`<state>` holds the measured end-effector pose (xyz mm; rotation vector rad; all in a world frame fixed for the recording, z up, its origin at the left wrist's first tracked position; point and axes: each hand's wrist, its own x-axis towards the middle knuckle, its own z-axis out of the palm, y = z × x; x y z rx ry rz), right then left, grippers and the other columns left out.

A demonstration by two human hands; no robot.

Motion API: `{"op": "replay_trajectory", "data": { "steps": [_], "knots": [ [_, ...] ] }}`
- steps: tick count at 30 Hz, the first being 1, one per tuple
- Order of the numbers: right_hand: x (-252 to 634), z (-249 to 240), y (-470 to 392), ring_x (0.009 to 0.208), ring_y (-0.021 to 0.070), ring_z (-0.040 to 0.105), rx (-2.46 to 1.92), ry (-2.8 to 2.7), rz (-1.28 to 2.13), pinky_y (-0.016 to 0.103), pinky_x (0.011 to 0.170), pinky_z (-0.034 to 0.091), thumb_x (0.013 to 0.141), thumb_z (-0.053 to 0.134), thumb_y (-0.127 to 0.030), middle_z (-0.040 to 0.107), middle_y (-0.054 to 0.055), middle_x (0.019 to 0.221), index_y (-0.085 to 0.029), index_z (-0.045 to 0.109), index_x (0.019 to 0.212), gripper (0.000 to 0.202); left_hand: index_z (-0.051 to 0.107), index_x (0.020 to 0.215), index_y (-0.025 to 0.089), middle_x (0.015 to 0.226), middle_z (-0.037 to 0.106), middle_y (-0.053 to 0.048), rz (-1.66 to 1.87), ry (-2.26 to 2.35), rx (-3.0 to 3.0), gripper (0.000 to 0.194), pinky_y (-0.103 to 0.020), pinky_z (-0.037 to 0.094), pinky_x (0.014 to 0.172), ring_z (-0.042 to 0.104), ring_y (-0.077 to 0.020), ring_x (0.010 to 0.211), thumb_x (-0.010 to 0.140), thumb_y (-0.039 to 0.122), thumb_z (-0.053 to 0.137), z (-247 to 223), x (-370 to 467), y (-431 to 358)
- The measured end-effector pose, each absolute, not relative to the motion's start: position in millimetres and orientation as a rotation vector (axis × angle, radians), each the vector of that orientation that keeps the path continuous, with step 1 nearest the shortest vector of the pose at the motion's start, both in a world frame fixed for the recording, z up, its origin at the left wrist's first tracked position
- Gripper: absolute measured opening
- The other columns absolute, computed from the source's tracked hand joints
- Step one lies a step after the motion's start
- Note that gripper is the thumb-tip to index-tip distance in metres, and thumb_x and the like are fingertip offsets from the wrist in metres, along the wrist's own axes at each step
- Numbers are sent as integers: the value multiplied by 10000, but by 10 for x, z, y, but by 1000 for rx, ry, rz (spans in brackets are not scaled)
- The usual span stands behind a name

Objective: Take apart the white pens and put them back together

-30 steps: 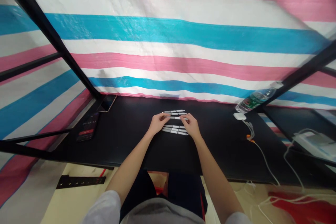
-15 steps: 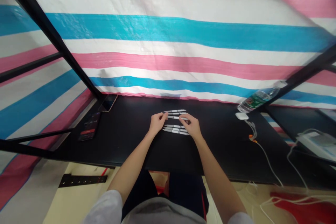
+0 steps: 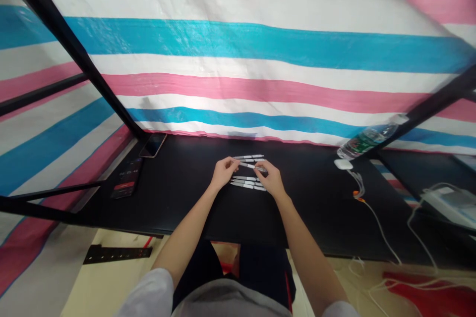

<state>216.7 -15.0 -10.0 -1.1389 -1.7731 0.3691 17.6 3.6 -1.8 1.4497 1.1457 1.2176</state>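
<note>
A white and grey pen (image 3: 247, 165) spans the space between my two hands, pinched at both ends. My left hand (image 3: 224, 172) has its thumb and fingers closed on the left end. On the right end, my right hand (image 3: 269, 176) grips with thumb and fingertips. Just beyond it lie a couple of similar pens (image 3: 248, 157) side by side on the black table (image 3: 174, 178). Nearer to me, several more pens (image 3: 247, 184) rest in a row, roughly parallel. My fingers partly hide the ends of the held pen.
Two phones, one dark with a lit screen (image 3: 126, 178) and one behind it (image 3: 153, 145), lie at the left. A plastic bottle (image 3: 366, 139) leans at the back right beside a white charger (image 3: 342, 164) with cables. Black frame bars (image 3: 107, 94) flank the table; striped sheeting (image 3: 238, 44) hangs behind.
The held pen has tilted slightly, its right end now lower. Both hands stay almost in place, and the pens on the table have not moved.
</note>
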Motion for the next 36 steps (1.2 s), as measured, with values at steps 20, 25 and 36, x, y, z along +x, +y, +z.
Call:
{"op": "replay_trajectory", "data": {
  "steps": [20, 25, 36],
  "knots": [
    [2135, -123, -160, 761, 192, 607, -1084, -1876, 305, 340, 762, 526, 927, 516, -290, 670, 55, 814, -225, 701, 1097, 259, 618, 672, 147, 579, 565, 3, 1155, 1173, 1577, 326, -238, 392, 577, 504, -110, 555, 836, 429, 610, -29, 175, 32],
    [2130, -119, -162, 812, 192, 642, -1083, -1845, 311, 327, 775, 533, 939, 508, -306, 690, 66, 869, -216, 715, 1017, 239, 676, 758, 144, 636, 615, -20, 1152, 1163, 1595, 313, -248, 401, 586, 529, -122, 583, 839, 438, 603, 12, 179, 6],
    [2111, -98, -178, 786, 175, 642, -1070, -1859, 353, 295, 715, 539, 920, 523, -273, 687, 59, 916, -216, 685, 977, 181, 631, 655, 154, 548, 562, -1, 1147, 1247, 1605, 369, -237, 377, 540, 489, -113, 519, 828, 478, 603, -22, 173, 22]
  ]
}}
